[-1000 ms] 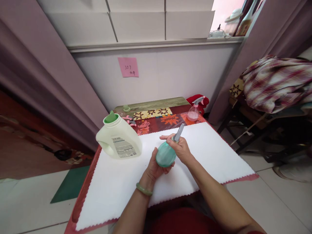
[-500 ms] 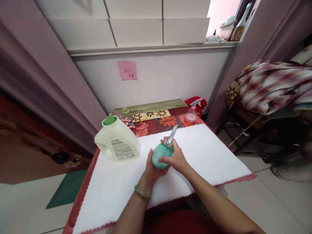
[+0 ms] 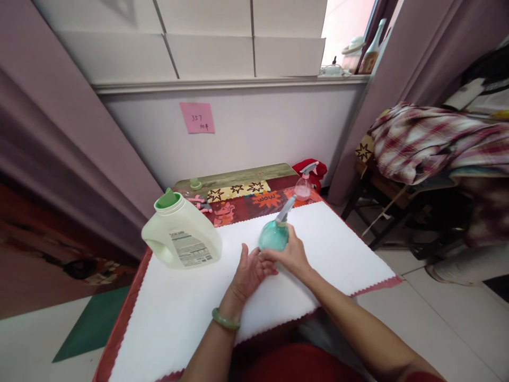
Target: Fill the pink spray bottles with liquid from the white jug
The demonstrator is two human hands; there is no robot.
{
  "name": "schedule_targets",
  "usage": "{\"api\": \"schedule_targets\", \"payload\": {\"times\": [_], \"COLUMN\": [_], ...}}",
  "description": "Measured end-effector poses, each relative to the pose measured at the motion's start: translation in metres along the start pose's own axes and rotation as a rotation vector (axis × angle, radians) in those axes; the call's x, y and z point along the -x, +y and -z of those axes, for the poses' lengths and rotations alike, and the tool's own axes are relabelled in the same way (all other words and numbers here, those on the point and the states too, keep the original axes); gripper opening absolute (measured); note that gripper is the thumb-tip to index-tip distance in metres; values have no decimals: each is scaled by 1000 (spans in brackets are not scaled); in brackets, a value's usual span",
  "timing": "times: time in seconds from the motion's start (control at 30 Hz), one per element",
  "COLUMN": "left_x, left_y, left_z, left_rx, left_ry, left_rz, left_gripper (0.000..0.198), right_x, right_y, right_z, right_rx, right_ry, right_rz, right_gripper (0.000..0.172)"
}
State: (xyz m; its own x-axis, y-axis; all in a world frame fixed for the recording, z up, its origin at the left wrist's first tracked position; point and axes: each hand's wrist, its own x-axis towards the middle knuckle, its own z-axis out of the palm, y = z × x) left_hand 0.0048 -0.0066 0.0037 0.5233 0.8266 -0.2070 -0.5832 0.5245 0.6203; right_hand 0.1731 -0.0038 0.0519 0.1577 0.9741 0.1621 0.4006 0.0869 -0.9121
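Note:
A round teal spray bottle (image 3: 273,237) with a grey trigger head is in my right hand (image 3: 293,254), fingers wrapped round its right side and the thumb low on the front. It leans slightly to the right over the white mat; whether its base touches the mat I cannot tell. My left hand (image 3: 249,273), a green bangle on its wrist, lies palm up with its fingers loosely spread, just below the bottle. Left of both hands stands a large pale green detergent jug (image 3: 186,233) with a green spout showing in its uncapped neck.
A white mat (image 3: 178,318) covers most of the table. Along the back are a green cap (image 3: 195,183), a pink and grey sprayer head (image 3: 201,204) and a second spray bottle (image 3: 303,188) with pink contents. A chair with a plaid cloth (image 3: 429,140) stands to the right.
My left hand has let go of the teal spray bottle and opened below it. My right hand has moved the bottle slightly away from me. The view has shifted a little to the right.

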Motion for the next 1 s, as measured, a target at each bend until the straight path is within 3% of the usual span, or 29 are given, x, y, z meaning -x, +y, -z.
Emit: {"api": "schedule_targets", "payload": {"times": [0.17,0.4,0.7,1.0], "left_x": [-1,0,0,1], "left_y": [1,3,5,3], "left_z": [-4,-6,-6,-11], "left_rx": [5,18,40,-8], "left_ry": [41,75,81,119], "left_rz": [-22,-16,3,-11], "left_gripper": [70,68,63,53], "right_x": [-64,-134,-165,-164], "right_y": [32,72,103,136], "right_z": [41,84,92,83], "right_rx": [244,417,456,354], "right_ry": [258,388,414,429], "right_rz": [-165,-279,-336,-262], "right_gripper": [96,102,104,108]}}
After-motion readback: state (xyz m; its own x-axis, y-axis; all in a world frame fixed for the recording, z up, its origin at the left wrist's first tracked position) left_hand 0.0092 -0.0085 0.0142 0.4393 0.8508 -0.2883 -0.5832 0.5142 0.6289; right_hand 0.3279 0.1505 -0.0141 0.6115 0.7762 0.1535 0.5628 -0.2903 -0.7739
